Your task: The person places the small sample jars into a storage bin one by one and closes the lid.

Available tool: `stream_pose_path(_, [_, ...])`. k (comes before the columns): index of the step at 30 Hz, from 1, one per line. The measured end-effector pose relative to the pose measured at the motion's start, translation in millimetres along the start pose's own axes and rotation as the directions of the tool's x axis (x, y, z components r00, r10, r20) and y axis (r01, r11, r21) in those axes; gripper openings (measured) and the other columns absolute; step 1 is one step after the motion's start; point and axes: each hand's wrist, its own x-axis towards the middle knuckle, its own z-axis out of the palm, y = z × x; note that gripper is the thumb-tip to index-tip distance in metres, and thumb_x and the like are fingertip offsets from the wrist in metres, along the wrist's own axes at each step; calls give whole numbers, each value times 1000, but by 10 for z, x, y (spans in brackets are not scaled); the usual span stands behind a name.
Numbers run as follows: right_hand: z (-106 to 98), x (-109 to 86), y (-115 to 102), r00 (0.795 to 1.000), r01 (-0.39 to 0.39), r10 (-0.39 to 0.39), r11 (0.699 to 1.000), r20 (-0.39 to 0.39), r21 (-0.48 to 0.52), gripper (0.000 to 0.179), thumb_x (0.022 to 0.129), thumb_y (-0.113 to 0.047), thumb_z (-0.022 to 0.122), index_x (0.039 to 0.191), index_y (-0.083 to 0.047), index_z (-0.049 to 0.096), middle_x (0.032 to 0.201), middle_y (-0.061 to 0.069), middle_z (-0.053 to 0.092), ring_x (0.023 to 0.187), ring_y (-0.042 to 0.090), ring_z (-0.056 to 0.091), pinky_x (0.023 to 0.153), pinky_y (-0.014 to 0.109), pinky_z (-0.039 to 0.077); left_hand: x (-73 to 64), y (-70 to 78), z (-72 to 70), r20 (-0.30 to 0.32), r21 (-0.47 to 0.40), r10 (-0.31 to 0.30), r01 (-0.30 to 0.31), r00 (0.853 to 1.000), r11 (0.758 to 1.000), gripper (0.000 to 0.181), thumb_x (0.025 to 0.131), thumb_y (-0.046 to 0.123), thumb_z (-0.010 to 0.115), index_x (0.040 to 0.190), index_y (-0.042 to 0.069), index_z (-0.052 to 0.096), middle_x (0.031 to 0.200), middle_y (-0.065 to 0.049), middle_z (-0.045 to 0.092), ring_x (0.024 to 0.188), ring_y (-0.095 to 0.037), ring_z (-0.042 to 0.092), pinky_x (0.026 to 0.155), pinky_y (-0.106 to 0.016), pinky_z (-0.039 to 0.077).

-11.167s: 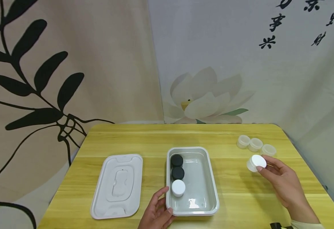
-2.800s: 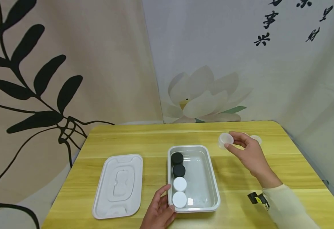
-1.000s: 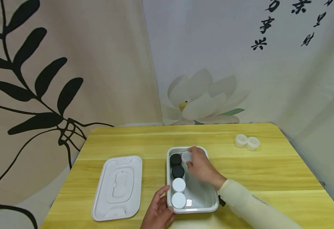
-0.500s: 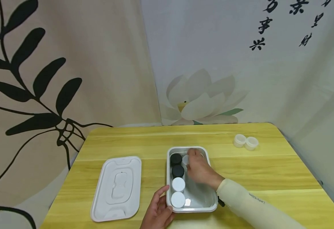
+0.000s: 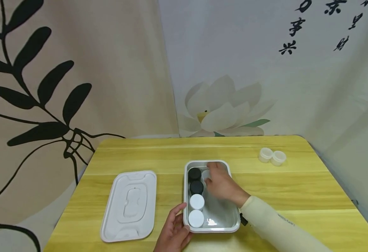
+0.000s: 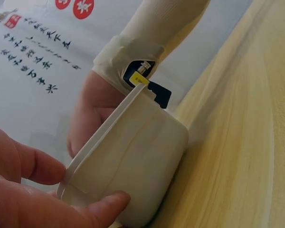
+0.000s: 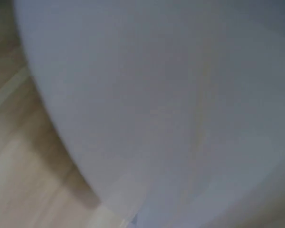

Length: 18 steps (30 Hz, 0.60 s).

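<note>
A white rectangular box point(image 5: 222, 229) stands on the table in the head view. My left hand point(image 5: 172, 232) grips its near left corner, fingers at the left side and thumb at the near side; the left wrist view shows these fingers on the box wall point(image 6: 142, 147). Along the left inside stand two black-lidded jars point(image 5: 195, 174) and two white-lidded jars point(image 5: 196, 202). My right hand point(image 5: 220, 182) reaches inside at the far end, thumb and fingers around a small translucent cup point(image 5: 205, 174) beside the black lids; the hand partly covers it. The right wrist view is filled by the blurred box wall point(image 7: 133, 104).
A white lid point(image 5: 128, 206) lies flat on the wooden table point(image 5: 171, 150), left of the box. Two more translucent cups point(image 5: 272, 156) stand side by side at the far right. A printed curtain point(image 5: 130, 70) hangs behind the table.
My right hand has carried a translucent cup from the far right into the box's far end, where it sits lower now. Earlier, a second white-lidded jar came in. My left hand stayed at the corner.
</note>
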Motion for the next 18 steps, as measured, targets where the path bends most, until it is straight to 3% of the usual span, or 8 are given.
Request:
stream_pose_path(4, [-76,-9,-31,999,-21,20,999,30,35,55,102,-10,63,149,11,45,150,34,49,142,45,48,114,59,45,-10,-2,-5,10,-2,16,-16,1000,1000,72,98,-3,57,163,9,28,154,-23,43,117,-16,58,90,-32,57])
stream_pose_path(8, [-180,-26,-5,999,-22,21,999,34,42,54,103,-12,64,149,10,47,144,29,56,132,39,57,109,56,50,-5,-5,-2,11,6,21,-21,1000,1000,71,98,-2,58,162,9,30,149,-18,47,116,-15,58,89,-31,57])
stream_pose_path(11, [-294,-50,33,1000,-14,13,997,15,76,53,103,-12,64,149,9,48,139,28,60,127,40,61,105,56,53,-9,1,6,20,10,24,-24,1000,1000,71,98,-1,58,162,9,30,146,-15,48,115,-15,58,87,-29,57])
stream_pose_path(18, [-623,-99,157,998,-30,40,978,-46,206,56,105,-17,62,153,3,45,143,26,60,132,42,62,105,54,55,-15,0,11,18,18,17,-17,1000,1000,72,99,-3,57,163,8,27,150,-19,45,115,-15,57,86,-29,57])
